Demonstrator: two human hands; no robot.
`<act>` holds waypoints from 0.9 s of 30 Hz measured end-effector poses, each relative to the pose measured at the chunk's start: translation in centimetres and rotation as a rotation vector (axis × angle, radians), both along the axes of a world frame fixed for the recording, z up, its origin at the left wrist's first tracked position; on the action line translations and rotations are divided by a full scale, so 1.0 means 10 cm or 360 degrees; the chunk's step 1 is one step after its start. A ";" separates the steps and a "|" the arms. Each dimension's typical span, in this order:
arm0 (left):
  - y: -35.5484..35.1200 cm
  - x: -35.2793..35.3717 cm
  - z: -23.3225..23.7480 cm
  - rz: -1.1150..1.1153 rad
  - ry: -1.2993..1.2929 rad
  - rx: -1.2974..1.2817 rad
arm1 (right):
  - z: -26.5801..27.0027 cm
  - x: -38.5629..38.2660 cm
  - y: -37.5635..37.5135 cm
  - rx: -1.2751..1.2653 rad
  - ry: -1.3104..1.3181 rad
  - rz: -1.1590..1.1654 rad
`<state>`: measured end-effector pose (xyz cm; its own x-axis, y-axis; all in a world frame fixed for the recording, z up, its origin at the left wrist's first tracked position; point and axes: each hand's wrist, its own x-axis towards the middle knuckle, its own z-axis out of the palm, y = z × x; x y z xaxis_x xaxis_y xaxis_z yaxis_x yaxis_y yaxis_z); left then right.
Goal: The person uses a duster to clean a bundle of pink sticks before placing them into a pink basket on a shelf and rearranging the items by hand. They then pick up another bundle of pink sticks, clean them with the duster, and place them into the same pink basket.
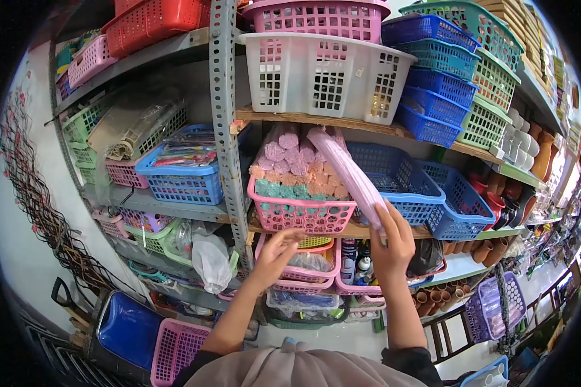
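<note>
A long, pale pink crepe paper roll (350, 171) slants from the top of a stack down into my right hand (395, 244), whose fingers and thumb close around its lower end. Its far end rests over the other rolls or just above them. The stack of crepe paper rolls (295, 169), pink on top, then orange and green, fills a pink basket (301, 215) on the middle shelf. Just below that basket's front left edge is my left hand (277, 257), holding nothing, fingers stretched toward the right.
Blue baskets (458, 216) stand right of the rolls. Overhead, a large white basket (326, 77) sits on the wooden shelf. A perforated metal post (224, 116) rises at left. Below are pink baskets (303, 276) with packaged goods, and a blue chair (129, 329) is at lower left.
</note>
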<state>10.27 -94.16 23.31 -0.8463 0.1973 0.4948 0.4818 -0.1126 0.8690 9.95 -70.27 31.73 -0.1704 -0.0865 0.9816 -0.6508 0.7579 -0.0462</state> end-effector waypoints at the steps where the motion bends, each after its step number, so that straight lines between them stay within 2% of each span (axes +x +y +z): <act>1: -0.05 -0.03 0.05 0.0068 0.0020 0.0045 | 0.03 -0.08 -0.05 0.0044 0.0009 -0.0013; 8: -0.29 -0.44 0.57 0.0400 0.0173 -0.0009 | 0.23 -0.59 -0.48 0.0181 0.0089 -0.0119; 10: -0.33 -0.63 0.70 0.0869 0.0792 -0.0532 | 0.30 -0.74 -0.61 0.0205 0.0126 -0.0155; 11: -0.33 -0.72 0.77 0.0939 0.0876 -0.0616 | 0.31 -0.85 -0.67 0.0248 0.0154 -0.0162; 15: -0.40 -1.16 0.86 0.1130 0.0969 -0.0744 | 0.29 -1.27 -0.86 0.0377 0.0175 -0.0198; 22: -0.37 -1.77 1.11 0.1169 0.0897 -0.0730 | 0.30 -1.79 -1.04 0.0538 0.0121 -0.0340; 25: -0.34 -1.95 1.10 0.1280 0.0861 -0.0969 | 0.33 -1.92 -1.07 0.0619 0.0083 -0.0460; 27: -0.31 -2.03 1.04 0.1553 0.0859 -0.1037 | 0.37 -1.99 -1.09 0.0613 0.0182 -0.0516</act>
